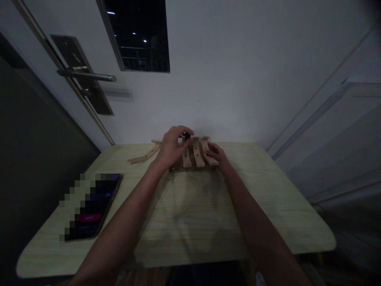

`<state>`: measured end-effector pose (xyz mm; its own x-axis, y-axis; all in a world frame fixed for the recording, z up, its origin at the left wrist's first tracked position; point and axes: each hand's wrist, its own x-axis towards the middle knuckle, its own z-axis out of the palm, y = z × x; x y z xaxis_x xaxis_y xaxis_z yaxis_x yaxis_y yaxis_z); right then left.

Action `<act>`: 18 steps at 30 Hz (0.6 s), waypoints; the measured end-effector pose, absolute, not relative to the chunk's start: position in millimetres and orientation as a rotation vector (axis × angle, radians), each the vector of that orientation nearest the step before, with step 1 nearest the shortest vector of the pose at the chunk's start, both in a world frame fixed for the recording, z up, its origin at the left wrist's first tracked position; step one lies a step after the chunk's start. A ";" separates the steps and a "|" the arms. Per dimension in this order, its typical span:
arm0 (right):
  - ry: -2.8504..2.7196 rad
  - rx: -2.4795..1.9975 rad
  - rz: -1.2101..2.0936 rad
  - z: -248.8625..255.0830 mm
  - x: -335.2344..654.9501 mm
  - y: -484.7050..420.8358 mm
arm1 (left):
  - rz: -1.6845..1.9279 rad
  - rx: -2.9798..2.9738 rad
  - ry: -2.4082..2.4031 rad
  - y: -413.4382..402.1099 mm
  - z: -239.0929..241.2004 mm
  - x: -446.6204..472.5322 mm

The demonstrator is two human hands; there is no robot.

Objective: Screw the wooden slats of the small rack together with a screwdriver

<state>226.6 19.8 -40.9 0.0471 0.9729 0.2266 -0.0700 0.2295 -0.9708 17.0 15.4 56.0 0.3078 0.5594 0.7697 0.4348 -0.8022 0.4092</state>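
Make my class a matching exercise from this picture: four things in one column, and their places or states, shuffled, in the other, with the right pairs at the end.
Things:
1. Left hand
2. Right hand
3. Phone
4. Door handle

Places or states:
A. Lying on the left part of the table, screen lit
B. At the rightmost wooden piece
C. Metallic, on the white door
D. Pinching a small dark thing

Right pairs: 1-D, 2-B, 3-A, 4-C
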 end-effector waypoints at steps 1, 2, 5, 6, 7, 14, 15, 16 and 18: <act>-1.221 -1.005 1.041 -41.0 226.4 20.1 | 1.519 2.430 0.942 15.8 56.0 17.2; -1.217 -1.010 1.036 -41.4 226.4 20.5 | 1.526 2.423 0.947 16.2 56.1 17.4; -1.212 -1.024 1.033 -43.0 227.2 21.3 | 1.575 2.385 0.892 17.4 56.5 17.6; -1.216 -1.028 1.030 -43.6 227.7 21.5 | 1.591 2.364 0.863 17.6 56.5 17.7; -1.221 -1.033 1.025 -44.2 228.2 21.7 | 1.601 2.338 0.841 17.8 56.4 17.6; -1.237 -1.037 1.042 -44.1 229.0 21.8 | 1.529 2.367 0.856 18.6 54.3 15.0; -1.236 -1.033 1.045 -43.3 228.7 21.3 | 1.519 2.391 0.871 18.6 54.3 14.7; -1.234 -1.029 1.045 -42.5 228.3 20.7 | 1.514 2.407 0.885 18.6 54.5 14.4; -1.236 -1.024 1.044 -40.9 227.6 19.5 | 1.513 2.412 0.911 18.1 55.4 14.2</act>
